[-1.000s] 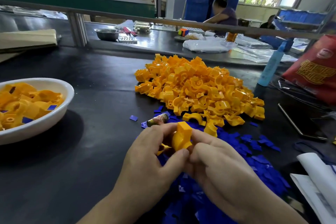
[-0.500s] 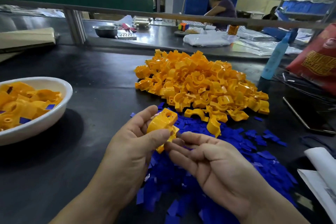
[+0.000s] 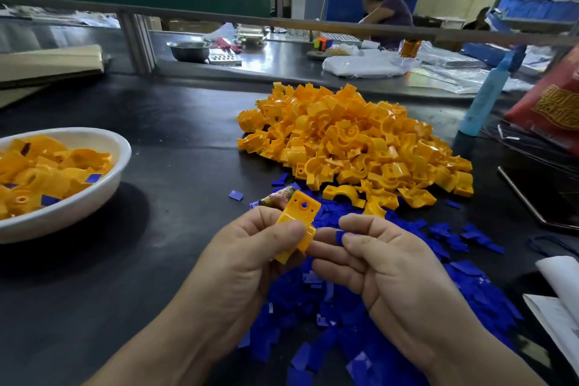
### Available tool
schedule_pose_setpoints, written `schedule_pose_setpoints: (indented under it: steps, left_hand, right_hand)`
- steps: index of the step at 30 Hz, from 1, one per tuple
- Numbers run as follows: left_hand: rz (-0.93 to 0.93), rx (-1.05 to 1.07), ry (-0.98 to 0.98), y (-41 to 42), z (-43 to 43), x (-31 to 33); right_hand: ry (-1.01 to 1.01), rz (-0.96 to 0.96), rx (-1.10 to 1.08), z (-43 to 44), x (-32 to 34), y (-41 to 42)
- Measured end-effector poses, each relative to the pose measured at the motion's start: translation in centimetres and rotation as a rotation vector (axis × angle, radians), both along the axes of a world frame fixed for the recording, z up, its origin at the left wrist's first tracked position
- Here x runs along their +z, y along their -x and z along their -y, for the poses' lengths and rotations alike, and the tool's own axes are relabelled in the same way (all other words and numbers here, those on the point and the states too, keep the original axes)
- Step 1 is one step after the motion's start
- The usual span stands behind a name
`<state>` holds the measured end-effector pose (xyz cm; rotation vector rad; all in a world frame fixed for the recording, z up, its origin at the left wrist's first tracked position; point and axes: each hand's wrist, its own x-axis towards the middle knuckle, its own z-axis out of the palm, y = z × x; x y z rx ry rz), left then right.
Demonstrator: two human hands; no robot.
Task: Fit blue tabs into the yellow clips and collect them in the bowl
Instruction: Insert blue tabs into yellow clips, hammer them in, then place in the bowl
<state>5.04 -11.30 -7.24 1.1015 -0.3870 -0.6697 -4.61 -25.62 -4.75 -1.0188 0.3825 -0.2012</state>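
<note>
My left hand (image 3: 241, 263) grips a yellow clip (image 3: 297, 222) between thumb and fingers, its flat holed face turned up. Just to its right, my right hand (image 3: 385, 266) pinches a small blue tab (image 3: 340, 236) between thumb and forefinger, a short gap from the clip. A big heap of yellow clips (image 3: 354, 141) lies beyond my hands. Loose blue tabs (image 3: 463, 288) spread under and to the right of them. The white bowl (image 3: 94, 194) at the left holds several clips with blue tabs showing.
A blue bottle (image 3: 485, 97) and a red bag (image 3: 554, 103) stand at the right, with white papers (image 3: 560, 298) at the lower right. A small brownish object (image 3: 279, 197) lies by the tabs. A person sits at the far bench behind a rail.
My hands have come apart: the left hand has turned the clip's flat face up, and the right hand now pinches a blue tab next to it.
</note>
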Motion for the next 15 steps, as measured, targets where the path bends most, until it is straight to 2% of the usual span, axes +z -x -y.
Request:
schedule_pose_setpoints:
  steps: [6, 11, 15]
  left_hand:
    - [-0.004, 0.095, 0.028, -0.19, -0.11, -0.03]
    - [-0.015, 0.147, -0.006, 0.08, 0.34, -0.20]
    - [0.002, 0.136, -0.078, 0.40, 0.59, -0.58]
  right_hand:
    - [0.175, -0.009, -0.064, -0.24, -0.40, 0.04]
    - [0.573, -0.005, -0.109, -0.51, -0.17, 0.67]
    - [0.632, 0.090, -0.152, -0.58, 0.17, 0.84]
